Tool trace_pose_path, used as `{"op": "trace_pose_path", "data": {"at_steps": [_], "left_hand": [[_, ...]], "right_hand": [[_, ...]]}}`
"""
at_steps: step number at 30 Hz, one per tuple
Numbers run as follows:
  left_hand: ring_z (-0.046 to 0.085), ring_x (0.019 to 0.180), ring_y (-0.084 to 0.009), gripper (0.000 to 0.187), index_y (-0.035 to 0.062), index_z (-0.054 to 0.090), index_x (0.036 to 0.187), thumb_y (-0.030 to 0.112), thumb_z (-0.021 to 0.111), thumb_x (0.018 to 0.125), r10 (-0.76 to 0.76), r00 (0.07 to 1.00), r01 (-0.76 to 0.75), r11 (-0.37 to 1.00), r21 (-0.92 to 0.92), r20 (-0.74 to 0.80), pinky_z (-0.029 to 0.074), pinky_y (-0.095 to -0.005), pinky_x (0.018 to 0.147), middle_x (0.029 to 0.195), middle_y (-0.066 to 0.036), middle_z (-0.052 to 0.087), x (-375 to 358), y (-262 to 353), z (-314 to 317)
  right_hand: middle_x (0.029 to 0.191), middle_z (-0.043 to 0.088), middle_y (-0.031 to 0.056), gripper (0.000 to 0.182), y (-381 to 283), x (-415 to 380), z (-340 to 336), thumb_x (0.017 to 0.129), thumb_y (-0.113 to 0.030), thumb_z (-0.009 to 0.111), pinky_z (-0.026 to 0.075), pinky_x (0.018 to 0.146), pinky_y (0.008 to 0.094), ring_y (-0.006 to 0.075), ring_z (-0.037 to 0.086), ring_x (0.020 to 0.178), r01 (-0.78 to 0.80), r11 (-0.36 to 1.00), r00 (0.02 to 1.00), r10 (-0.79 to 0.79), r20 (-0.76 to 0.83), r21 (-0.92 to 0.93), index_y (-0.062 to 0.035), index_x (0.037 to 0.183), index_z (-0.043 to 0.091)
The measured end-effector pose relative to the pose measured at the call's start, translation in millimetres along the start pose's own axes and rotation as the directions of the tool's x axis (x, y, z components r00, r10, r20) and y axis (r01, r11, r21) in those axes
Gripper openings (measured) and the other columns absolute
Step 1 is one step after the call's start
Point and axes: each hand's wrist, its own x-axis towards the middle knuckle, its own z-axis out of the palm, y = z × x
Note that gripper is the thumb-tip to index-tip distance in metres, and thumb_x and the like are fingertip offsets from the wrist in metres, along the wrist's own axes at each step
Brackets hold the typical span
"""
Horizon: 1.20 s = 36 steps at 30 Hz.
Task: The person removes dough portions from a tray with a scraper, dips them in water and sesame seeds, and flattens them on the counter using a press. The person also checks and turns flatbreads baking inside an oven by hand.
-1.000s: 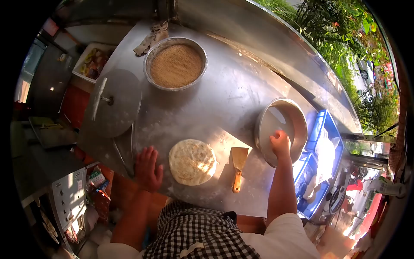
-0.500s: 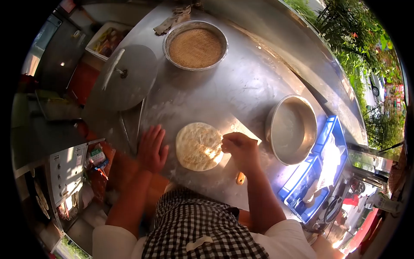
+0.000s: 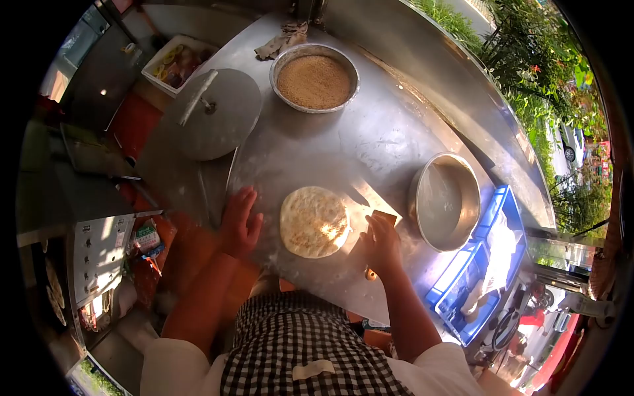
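Observation:
My right hand (image 3: 383, 245) is closed round a flat wooden-handled tool (image 3: 385, 216). Its brown, straight-edged end shows beyond my fingertips, and an orange handle end pokes out near my wrist; my fingers hide the middle. To the left of that hand lies a round, flat piece of dough (image 3: 314, 222), with light brown crumbs scattered over its top and a patch of sunlight on its right side. My left hand (image 3: 240, 223) rests at the table's near left edge, left of the dough, fingers extended and holding nothing.
On the metal table (image 3: 370, 145) stand a bowl of brown crumbs (image 3: 316, 80) at the back and a deep metal pan (image 3: 446, 201) on the right. A round lid (image 3: 221, 122) lies at left. Beside the pan sits a blue crate (image 3: 462, 290); a cloth (image 3: 282, 41) lies far back.
My right hand has left the dough's right edge, moved right and closed round the wooden-handled tool. My left hand stays by the table edge. The whole view has shifted slightly.

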Motion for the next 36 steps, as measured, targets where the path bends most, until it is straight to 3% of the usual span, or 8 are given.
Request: {"op": "trace_pose_path", "data": {"at_steps": [6, 13, 16, 20, 26, 29, 31, 36], "left_hand": [[0.054, 0.143, -0.0452, 0.059, -0.0011, 0.052, 0.152, 0.012, 0.071, 0.098, 0.015, 0.964, 0.012, 0.995, 0.102, -0.264, 0.044, -0.0502, 0.119, 0.156, -0.026, 0.054, 65, 3, -58], [0.061, 0.134, -0.0458, 0.066, -0.0015, 0.053, 0.151, 0.027, 0.077, 0.097, 0.0, 0.906, 0.226, 0.846, 0.482, -0.424, 0.049, -0.0517, 0.112, 0.146, -0.028, 0.062, 161, -62, -100], [0.066, 0.121, -0.0466, 0.058, -0.0025, 0.059, 0.142, 0.035, 0.074, 0.099, -0.465, 0.847, 0.52, 0.825, 0.222, -0.257, 0.053, -0.052, 0.102, 0.131, -0.029, 0.069, 186, -89, -107], [0.066, 0.11, -0.0496, 0.054, -0.0039, 0.064, 0.13, 0.044, 0.066, 0.106, -0.444, 0.847, 0.5, 0.852, 0.153, -0.293, 0.052, -0.0519, 0.094, 0.112, -0.028, 0.071, 201, -124, -107], [0.069, 0.102, -0.0408, 0.045, -0.0038, 0.064, 0.13, 0.037, 0.061, 0.111, -0.165, 0.93, 0.273, 0.909, 0.315, -0.329, 0.053, -0.0476, 0.089, 0.108, -0.022, 0.072, 188, 9, -143], [0.07, 0.098, -0.037, 0.041, -0.0035, 0.063, 0.13, 0.033, 0.063, 0.111, -0.181, 0.957, 0.216, 0.966, 0.141, -0.226, 0.054, -0.045, 0.085, 0.108, -0.02, 0.072, 152, 62, -136], [0.058, 0.087, -0.0152, 0.035, -0.0011, 0.064, 0.125, 0.031, 0.065, 0.111, -0.199, 0.959, 0.195, 0.98, -0.039, -0.201, 0.05, -0.0336, 0.078, 0.099, -0.011, 0.066, 127, 93, -113], [0.066, 0.087, -0.0463, 0.034, -0.002, 0.063, 0.122, 0.028, 0.068, 0.107, -0.089, 0.995, 0.086, 0.993, -0.084, -0.04, 0.053, -0.0495, 0.075, 0.101, -0.025, 0.068, 77, 123, -37]], "right_hand": [[0.154, 0.06, 0.0159, 0.048, 70, -36, 15, 0.096, -0.018, 0.07, 0.038, 0.124, 0.0482, 0.0348, 0.053, 0.146, -0.087, 0.95, 0.991, 0.052, -0.124, -0.299, -0.0075, 0.143, 0.066], [0.146, 0.064, 0.0187, 0.045, 60, -53, 8, 0.094, -0.019, 0.073, 0.05, 0.112, 0.0503, 0.0392, 0.061, 0.134, -0.087, 0.996, 0.958, 0.086, -0.275, 0.006, -0.0053, 0.136, 0.069], [0.145, 0.064, 0.02, 0.045, 59, -64, 9, 0.093, -0.019, 0.075, 0.052, 0.108, 0.0507, 0.0416, 0.063, 0.131, -0.089, 0.99, 0.955, 0.116, -0.274, 0.107, -0.0042, 0.135, 0.069], [0.142, 0.064, 0.0206, 0.042, 56, -83, 3, 0.093, -0.013, 0.075, 0.053, 0.107, 0.0479, 0.0422, 0.064, 0.128, -0.097, 0.972, 0.933, 0.164, -0.319, 0.216, -0.0032, 0.133, 0.069], [0.137, 0.067, 0.0197, 0.038, 49, -78, -25, 0.095, -0.008, 0.074, 0.055, 0.105, 0.0452, 0.0399, 0.066, 0.124, -0.008, 0.964, 0.886, 0.129, -0.446, 0.264, -0.0014, 0.132, 0.069], [0.136, 0.067, 0.0194, 0.037, 40, -66, -32, 0.096, -0.008, 0.074, 0.055, 0.105, 0.0447, 0.0389, 0.067, 0.124, 0.016, 0.949, 0.88, 0.136, -0.456, 0.315, -0.0017, 0.132, 0.069], [0.136, 0.067, 0.0194, 0.037, 34, -59, -27, 0.096, -0.009, 0.074, 0.055, 0.105, 0.0445, 0.0384, 0.067, 0.124, 0.024, 0.939, 0.881, 0.142, -0.451, 0.344, -0.0023, 0.132, 0.069], [0.135, 0.067, 0.0196, 0.037, 20, -47, -20, 0.096, -0.009, 0.074, 0.055, 0.105, 0.0439, 0.038, 0.067, 0.124, 0.074, 0.922, 0.899, 0.102, -0.425, 0.379, -0.0039, 0.133, 0.069]]}}
